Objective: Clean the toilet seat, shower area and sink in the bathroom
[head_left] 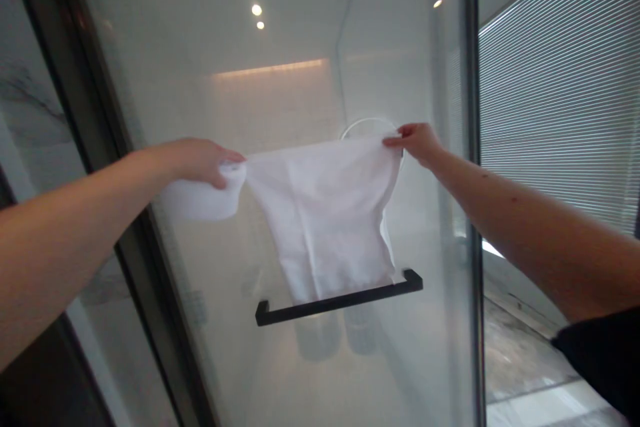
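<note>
A white cloth (330, 213) is stretched between my two hands in front of a glass door (175, 80). My left hand (203, 161) pinches its upper left corner, and a bunched part of white cloth hangs beneath that hand. The upper right corner is gripped between the thumb and fingers of my right hand (417, 141). A black horizontal bar (340, 300) is fixed to the glass, and the cloth's lower edge reaches down to it, seemingly behind the bar.
A dark metal frame (475, 147) edges the glass on the right, with window blinds (560, 93) beyond. Another dark frame slants down the left side. Blurred containers (317, 337) show through the glass below the bar.
</note>
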A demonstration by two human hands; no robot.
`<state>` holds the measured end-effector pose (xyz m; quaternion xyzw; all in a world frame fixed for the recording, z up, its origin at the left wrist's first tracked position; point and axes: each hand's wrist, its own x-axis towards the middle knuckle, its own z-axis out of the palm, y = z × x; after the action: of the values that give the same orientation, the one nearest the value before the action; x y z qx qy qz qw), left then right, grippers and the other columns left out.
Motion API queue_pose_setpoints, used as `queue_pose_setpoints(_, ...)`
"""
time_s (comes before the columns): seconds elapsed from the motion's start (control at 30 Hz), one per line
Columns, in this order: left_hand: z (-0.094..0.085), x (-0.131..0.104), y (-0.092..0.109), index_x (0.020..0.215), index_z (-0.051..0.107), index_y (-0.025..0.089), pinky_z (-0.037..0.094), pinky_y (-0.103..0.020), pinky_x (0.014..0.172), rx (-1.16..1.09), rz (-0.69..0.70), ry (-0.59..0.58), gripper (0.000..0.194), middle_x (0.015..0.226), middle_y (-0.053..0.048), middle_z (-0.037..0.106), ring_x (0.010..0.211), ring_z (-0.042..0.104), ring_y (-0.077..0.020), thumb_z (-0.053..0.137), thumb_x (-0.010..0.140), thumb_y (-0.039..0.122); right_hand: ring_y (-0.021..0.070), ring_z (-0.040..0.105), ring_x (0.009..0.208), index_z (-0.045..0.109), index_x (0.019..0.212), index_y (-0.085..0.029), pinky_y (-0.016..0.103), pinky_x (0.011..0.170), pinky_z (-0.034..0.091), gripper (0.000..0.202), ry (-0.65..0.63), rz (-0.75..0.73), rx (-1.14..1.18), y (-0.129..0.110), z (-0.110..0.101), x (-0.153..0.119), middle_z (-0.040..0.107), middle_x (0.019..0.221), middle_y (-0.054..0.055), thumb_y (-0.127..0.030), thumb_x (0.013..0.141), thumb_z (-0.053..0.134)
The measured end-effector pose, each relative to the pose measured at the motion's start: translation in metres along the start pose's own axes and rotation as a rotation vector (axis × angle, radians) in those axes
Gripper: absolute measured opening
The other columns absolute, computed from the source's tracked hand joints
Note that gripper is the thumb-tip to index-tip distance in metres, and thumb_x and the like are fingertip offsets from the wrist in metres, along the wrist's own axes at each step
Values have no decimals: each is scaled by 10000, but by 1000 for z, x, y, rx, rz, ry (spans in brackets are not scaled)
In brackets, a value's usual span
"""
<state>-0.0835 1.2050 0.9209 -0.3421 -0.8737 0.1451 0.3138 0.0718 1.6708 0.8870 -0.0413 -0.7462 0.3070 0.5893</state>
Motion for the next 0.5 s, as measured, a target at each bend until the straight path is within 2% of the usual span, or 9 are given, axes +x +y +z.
queue_pose_setpoints(0.07,52,-12,24,1431,487,196,459,-375,867,-18,78,-75,634,1121,-155,690,968,650,-266,634,814,195,79,378,531,517,603,-191,271,517,301,581,-138,146,-93,26,23,-38,429,525,-69,-563,350,885)
queue_pose_setpoints(0.13,104,-25,51,1375,562,232,474,-382,818,-48,147,-195,603,1105,-174,699,965,667,-313,622,776,207,86,367,525,487,519,-192,281,531,264,575,-331,229,-208,51,44,-81,385,468,-70,-571,315,867)
queue_pose_setpoints(0.17,127,-30,62,1352,587,254,481,-378,793,-54,165,-246,614,1083,-169,708,951,676,-328,639,742,217,92,370,525,484,488,-190,286,535,250,559,-411,252,-249,62,53,-100,381,446,-64,-570,315,855)
queue_pose_setpoints(0.23,160,-40,75,1358,582,281,490,-375,779,-83,188,-306,655,1056,-163,713,959,682,-343,624,707,222,104,383,520,506,482,-185,290,540,244,528,-457,287,-272,80,63,-129,396,434,-53,-582,338,824)
queue_pose_setpoints(0.27,169,-44,77,1370,569,288,493,-381,782,-99,177,-297,667,1056,-164,706,966,681,-347,598,707,224,109,395,526,527,505,-182,289,546,254,516,-441,297,-251,85,64,-138,419,448,-49,-595,367,803)
queue_pose_setpoints(0.33,173,-55,76,1392,543,308,493,-396,786,-115,142,-237,679,1056,-158,683,954,676,-341,536,719,223,111,411,556,556,571,-176,283,569,282,503,-391,296,-152,92,57,-147,457,502,-44,-614,436,761)
queue_pose_setpoints(0.4,167,-70,72,1375,554,339,486,-406,783,-107,126,-172,659,1027,-134,663,924,663,-326,510,727,226,108,415,593,559,621,-171,274,595,297,489,-390,285,-14,94,42,-153,473,557,-44,-600,485,752)
queue_pose_setpoints(0.5,155,-89,75,1341,579,363,474,-402,798,-118,153,-162,596,978,-98,645,909,641,-297,518,758,257,104,421,623,544,669,-173,262,611,306,471,-497,302,128,95,21,-165,474,607,-48,-570,533,756)
